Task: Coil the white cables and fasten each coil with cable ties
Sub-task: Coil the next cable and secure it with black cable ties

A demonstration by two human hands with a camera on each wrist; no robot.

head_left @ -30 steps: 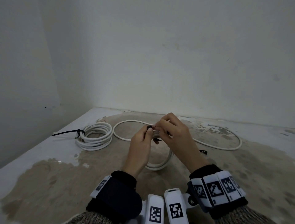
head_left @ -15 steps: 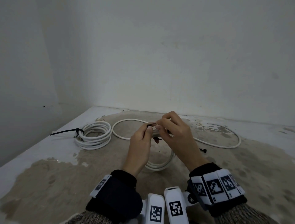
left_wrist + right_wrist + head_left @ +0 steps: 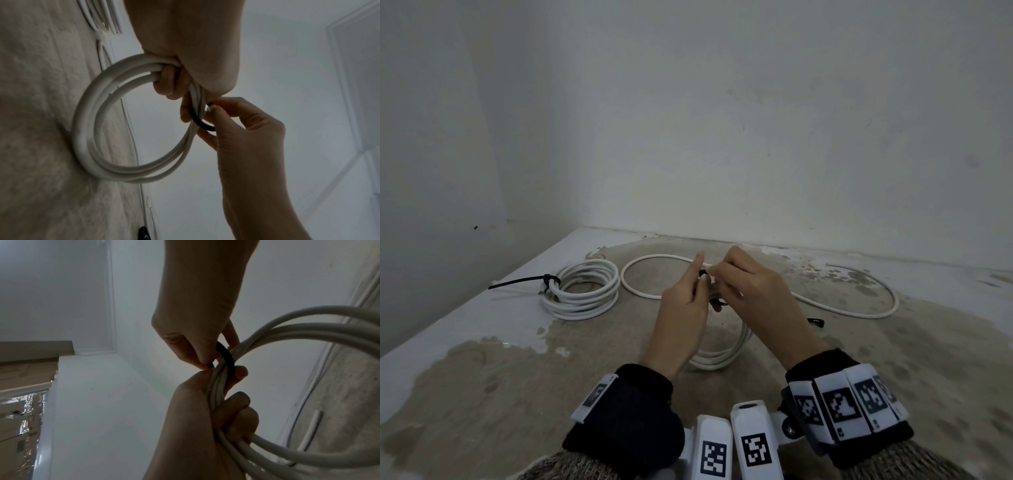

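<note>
1. White coil hangs on edge below our hands, near us: a round ring with no clear long axis.
2. Our left hand grips its top strands, and its forefinger has just straightened. Our right hand pinches the black tie looped across them, so cinching looks close.
3. Far left lies the tied coil; far right, loose cable.

No brand, word or number can be read on the white cables, the cable ties or the floor. Black-and-white square coded markers are seen on the wrist bands in the head view; these are patterns, not text. In the right wrist view, partial print ending in "NG" is made out on a cardboard box; the remainder is blurred.
</note>
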